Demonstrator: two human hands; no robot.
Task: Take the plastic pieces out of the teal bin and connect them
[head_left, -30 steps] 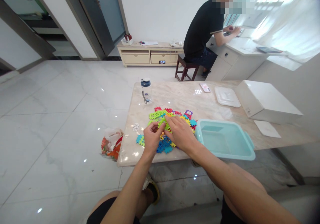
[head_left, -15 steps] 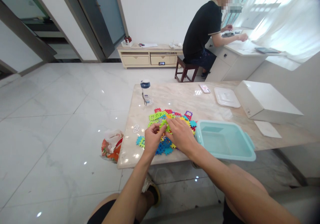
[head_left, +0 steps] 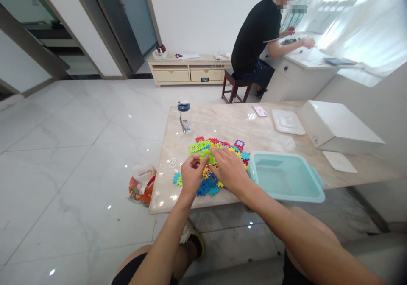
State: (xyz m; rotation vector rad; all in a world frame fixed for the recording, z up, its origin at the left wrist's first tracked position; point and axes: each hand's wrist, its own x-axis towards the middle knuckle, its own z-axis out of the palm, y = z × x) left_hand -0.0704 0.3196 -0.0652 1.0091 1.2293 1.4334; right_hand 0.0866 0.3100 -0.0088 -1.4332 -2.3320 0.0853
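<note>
A heap of coloured plastic interlocking tiles (head_left: 219, 147) lies on the marble table (head_left: 222, 124). My left hand (head_left: 190, 176) and my right hand (head_left: 229, 169) meet over the near side of the heap. Both pinch a green tile piece (head_left: 207, 156) between thumb and fingers, left hand on its left end, right hand on its right. Blue tiles (head_left: 206, 187) lie just under my hands. A turquoise plastic tub (head_left: 313, 179) stands empty right of my right hand.
A water bottle (head_left: 185, 116) stands at the table's far left. A white lid (head_left: 288, 121), a phone (head_left: 260, 111), a white box (head_left: 340, 126) and a paper sheet (head_left: 340, 162) lie to the right. A bag (head_left: 142, 183) sits on the floor. Another person (head_left: 257, 39) sits at a desk behind.
Both hands stay on the green piece with only slight finger shifts. The view has tilted a little. The person behind moved a hand on the desk.
</note>
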